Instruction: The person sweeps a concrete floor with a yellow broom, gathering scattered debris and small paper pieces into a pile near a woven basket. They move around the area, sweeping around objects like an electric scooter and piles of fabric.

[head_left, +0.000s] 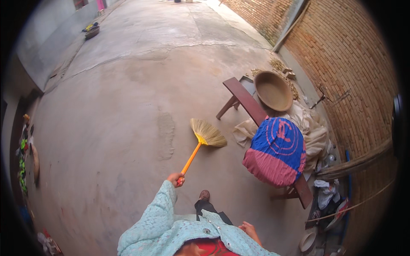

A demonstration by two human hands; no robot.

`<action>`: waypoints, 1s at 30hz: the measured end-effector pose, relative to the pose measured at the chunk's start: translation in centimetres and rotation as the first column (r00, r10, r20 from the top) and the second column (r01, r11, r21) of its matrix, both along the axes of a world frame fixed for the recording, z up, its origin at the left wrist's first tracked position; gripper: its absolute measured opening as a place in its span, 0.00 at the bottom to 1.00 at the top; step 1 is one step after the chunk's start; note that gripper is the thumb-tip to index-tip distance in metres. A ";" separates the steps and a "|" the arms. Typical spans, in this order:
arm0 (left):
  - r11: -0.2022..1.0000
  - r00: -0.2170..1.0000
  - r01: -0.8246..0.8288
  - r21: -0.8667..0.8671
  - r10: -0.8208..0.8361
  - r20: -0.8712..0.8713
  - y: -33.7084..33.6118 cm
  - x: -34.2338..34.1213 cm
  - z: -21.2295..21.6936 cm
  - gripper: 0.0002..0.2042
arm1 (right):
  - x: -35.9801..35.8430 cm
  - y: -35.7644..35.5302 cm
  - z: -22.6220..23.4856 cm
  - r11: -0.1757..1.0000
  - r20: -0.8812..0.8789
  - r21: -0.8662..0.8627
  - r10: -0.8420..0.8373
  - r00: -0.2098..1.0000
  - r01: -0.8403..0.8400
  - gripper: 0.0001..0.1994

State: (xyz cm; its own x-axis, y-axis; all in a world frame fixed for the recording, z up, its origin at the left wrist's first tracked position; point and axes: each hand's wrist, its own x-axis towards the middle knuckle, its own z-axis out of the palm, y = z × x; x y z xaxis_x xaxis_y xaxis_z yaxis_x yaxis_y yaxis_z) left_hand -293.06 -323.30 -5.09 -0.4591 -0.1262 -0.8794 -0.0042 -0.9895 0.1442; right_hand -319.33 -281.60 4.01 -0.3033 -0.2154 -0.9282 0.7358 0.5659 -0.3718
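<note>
— What's the left hand (175, 178) doing?
— It's closed around the orange handle of a broom (204, 141), whose straw head rests on the concrete floor (128, 98), left of the wooden bench (250, 106).
— And the right hand (249, 229)?
— Hanging loosely open, near her side, holding nothing.

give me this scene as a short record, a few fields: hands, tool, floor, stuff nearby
left hand: left hand closed in a grip on the orange handle's end
right hand: right hand empty, low beside the body
tool: orange-handled straw broom, bristles fanned out on the floor
floor: bare grey concrete floor, cracked and patched
nearby: long dark wooden bench at the right, bearing a round brown basin and a blue and pink cloth bundle
wall: red brick wall behind the bench
</note>
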 end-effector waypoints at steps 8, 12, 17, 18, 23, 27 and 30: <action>0.976 0.958 -0.182 -0.119 0.203 0.201 8.3 14.6 5.1 0.08 | -1.7 -8.1 0.5 0.973 -0.029 -0.075 0.215 0.976 -0.216 0.23; 0.943 0.885 -0.214 -0.255 0.298 0.358 13.1 20.7 10.4 0.09 | -1.0 -13.3 0.2 0.960 0.002 -0.142 0.246 0.969 -0.243 0.23; 0.925 0.843 -0.191 -0.329 0.326 0.427 19.3 27.5 17.7 0.09 | 2.2 -18.6 1.0 0.905 0.019 -0.254 0.359 0.933 -0.342 0.27; 0.932 0.845 -0.167 -0.321 0.303 0.440 20.7 29.3 18.7 0.09 | 2.8 -19.0 1.3 0.896 0.019 -0.248 0.384 0.923 -0.368 0.27; 0.965 0.875 -0.050 -0.257 0.166 0.454 23.9 33.9 24.9 0.09 | 3.9 -19.2 1.5 0.871 0.055 -0.196 0.468 0.882 -0.450 0.27; 0.956 0.857 0.240 -0.167 -0.128 0.499 21.8 34.1 27.4 0.08 | 4.4 -19.2 0.8 0.869 0.026 -0.192 0.469 0.883 -0.456 0.25; 0.875 0.788 0.468 -0.122 -0.350 0.507 20.1 31.9 25.6 0.09 | 4.6 -19.8 0.1 0.861 0.008 -0.219 0.472 0.881 -0.460 0.24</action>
